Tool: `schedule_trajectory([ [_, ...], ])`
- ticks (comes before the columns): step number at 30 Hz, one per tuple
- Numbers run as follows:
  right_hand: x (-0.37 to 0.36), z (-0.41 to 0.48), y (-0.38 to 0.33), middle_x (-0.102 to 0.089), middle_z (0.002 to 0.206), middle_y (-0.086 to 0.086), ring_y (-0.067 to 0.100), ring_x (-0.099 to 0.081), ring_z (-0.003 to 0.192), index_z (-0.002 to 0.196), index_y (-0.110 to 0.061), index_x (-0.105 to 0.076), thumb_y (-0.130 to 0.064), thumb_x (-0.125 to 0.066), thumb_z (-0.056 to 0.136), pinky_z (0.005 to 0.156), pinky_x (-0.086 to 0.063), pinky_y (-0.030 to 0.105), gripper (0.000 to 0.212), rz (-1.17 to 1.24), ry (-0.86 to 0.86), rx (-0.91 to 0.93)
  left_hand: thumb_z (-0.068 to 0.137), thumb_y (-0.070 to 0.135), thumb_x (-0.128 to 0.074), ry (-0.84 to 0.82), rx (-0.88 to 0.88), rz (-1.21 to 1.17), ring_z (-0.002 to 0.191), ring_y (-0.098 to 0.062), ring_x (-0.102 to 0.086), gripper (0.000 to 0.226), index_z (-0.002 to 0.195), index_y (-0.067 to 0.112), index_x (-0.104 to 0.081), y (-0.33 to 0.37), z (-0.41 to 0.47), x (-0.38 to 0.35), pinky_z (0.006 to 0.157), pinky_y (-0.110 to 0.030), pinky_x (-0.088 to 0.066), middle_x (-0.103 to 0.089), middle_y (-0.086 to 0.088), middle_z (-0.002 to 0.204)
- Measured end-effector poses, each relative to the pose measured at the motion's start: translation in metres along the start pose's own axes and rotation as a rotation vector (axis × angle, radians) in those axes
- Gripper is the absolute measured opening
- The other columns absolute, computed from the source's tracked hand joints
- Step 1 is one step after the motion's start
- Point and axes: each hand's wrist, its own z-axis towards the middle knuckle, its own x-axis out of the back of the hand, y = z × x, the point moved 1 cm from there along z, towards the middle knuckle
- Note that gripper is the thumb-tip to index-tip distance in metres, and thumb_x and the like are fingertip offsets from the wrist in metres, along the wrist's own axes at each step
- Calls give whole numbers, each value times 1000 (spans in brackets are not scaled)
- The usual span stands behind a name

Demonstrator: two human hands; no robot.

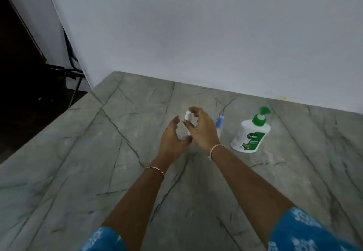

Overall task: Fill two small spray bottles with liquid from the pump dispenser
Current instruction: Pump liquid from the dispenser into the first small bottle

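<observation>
You can read one word here: "Dettol", in white letters on the green label of the white pump dispenser to your right. The smaller print beneath it is too blurred to read, as are the white marks on your blue sleeves.

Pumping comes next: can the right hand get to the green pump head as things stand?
Probably yes. The dispenser stands upright, right of the right hand, pump head uncovered; only the blue-capped bottle stands between, low enough to pass over.
</observation>
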Motion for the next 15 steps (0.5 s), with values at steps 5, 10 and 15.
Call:
schedule_trajectory([
  [5, -9, 6, 12, -68, 104, 1, 13, -63, 97, 114, -13, -63, -22, -74, 86, 89, -53, 34, 31, -7, 99, 51, 75, 21, -80, 108, -88, 45, 117, -21, -57, 69, 136, 10, -49, -8, 18, -5, 93, -29, -47, -60, -7, 129],
  [10, -18, 16, 20, -69, 89, 1, 15, -64, 83, 100, -10, -67, -26, -73, 86, 79, -54, 34, 22, -26, 174, 116, 72, 20, -81, 134, -123, 67, 88, -11, -61, 45, 112, 12, -62, -16, 28, -3, 65, -10, -41, -66, 3, 99],
  [15, -25, 25, 24, -70, 85, 0, 15, -63, 79, 95, -10, -70, -28, -66, 92, 76, -52, 31, 18, -34, 258, 176, 76, 15, -77, 87, -179, 38, 86, -13, -68, 35, 109, 11, -66, -18, 36, -1, 72, -15, -52, -70, 1, 94],
])
